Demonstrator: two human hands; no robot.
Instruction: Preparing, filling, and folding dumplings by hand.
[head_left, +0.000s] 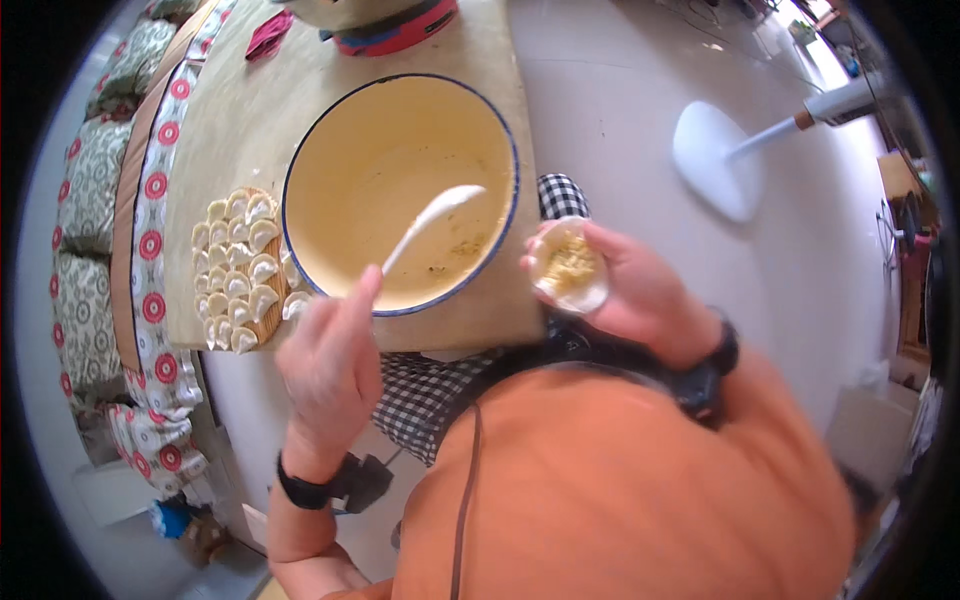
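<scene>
My left hand (330, 367) grips the handle of a white spoon (442, 206), its bowl end above a large cream enamel basin (360, 150) with a dark blue rim. Bits of yellowish filling (469, 246) cling to the basin's inside. My right hand (637, 292), palm up beyond the table's edge, holds a round dough wrapper (585, 298) with a heap of yellowish filling (570, 262) on it. Folded dumplings (236, 283) stand in rows on a round slatted tray (271, 311) left of the basin. A few more dumplings (297, 304) lie between the tray and the basin.
The basin and tray stand on a pale table (480, 326). At its far end are a pot (345, 13) on a red-based appliance (397, 36) and a dark red cloth (268, 36). A patterned sofa (97, 187) runs along the left. A white pedestal stand (712, 161) is on the floor to the right.
</scene>
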